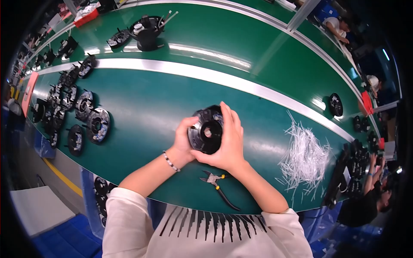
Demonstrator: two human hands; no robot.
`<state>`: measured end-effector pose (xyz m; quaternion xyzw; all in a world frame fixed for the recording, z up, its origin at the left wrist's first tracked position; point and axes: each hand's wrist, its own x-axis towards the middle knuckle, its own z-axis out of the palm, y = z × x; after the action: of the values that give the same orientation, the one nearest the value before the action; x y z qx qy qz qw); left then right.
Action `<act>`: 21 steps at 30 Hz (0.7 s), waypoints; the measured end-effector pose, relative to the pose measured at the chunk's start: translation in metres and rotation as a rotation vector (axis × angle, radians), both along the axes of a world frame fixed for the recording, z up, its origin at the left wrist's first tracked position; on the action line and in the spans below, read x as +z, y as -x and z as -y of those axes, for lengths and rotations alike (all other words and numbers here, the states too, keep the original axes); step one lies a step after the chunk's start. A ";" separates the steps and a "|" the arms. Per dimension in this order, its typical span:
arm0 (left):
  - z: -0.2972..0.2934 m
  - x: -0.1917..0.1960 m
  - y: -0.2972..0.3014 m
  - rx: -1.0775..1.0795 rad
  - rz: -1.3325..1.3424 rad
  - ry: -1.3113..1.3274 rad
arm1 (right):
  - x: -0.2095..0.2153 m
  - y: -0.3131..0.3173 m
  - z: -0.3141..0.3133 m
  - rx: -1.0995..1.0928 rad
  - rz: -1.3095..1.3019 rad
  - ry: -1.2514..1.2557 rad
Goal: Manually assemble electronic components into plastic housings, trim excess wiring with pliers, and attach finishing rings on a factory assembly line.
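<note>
Between my two hands, above the middle of the green table (142,107), is a round black part (205,138) with a hole at its centre and small components around its rim. My left hand (184,139) grips its left side, with the thumb near the upper edge. My right hand (228,139) wraps round its right side, fingers reaching up along it and thumb under its lower edge. Just below the hands lies a pair of cutting pliers (215,185) with dark handles and yellow accents, jaws apart, touched by neither hand.
Several similar round black parts (99,124) crowd the table's left end. A loose heap of thin white strips (305,157) lies at the right. Beyond a pale rail (172,66) stand a black assembly (147,36) and another round part (335,104). Other people work at far right.
</note>
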<state>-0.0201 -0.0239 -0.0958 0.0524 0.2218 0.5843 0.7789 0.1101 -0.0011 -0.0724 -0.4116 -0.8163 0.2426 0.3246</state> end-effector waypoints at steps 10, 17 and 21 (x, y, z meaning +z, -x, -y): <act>-0.004 0.007 -0.031 0.049 -0.084 0.038 | -0.010 -0.018 0.001 -0.082 -0.106 -0.054; -0.035 0.033 -0.028 0.101 -0.083 0.024 | 0.004 -0.028 -0.022 0.055 -0.098 -0.218; -0.060 0.026 -0.032 -0.002 -0.050 0.050 | -0.008 -0.053 -0.026 0.135 -0.024 -0.302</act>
<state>0.0117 0.0364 -0.0702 0.0477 0.2557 0.5763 0.7747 0.1630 0.0246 -0.0805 -0.2995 -0.8653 0.1433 0.3756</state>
